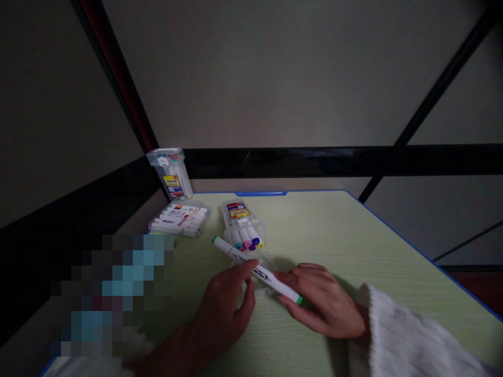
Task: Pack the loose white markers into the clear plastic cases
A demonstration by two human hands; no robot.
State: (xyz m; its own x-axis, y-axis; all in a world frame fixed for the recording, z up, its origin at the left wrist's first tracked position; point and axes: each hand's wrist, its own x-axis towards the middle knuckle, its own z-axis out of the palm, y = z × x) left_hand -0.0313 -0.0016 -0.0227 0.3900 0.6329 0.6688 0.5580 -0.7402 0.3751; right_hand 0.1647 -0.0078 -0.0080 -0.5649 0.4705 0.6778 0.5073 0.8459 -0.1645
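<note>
A white marker (263,272) with green ends is tilted in front of me, its far end up to the left. My right hand (324,301) pinches it near its lower right end. The fingertips of my left hand (226,298) are closed around its middle, index finger on top and thumb below. Just beyond lies a clear plastic marker case (236,213), with several white markers (247,238) showing coloured ends at its opening. The case's clear lid (267,259) is partly hidden behind the marker and my hands.
At the table's far left corner another clear marker case (175,178) stands upright. A flat clear pack of markers (181,219) lies in front of it. The pale green table (314,225) has a blue edge and meets the wall (275,78). A blurred patch covers the left side.
</note>
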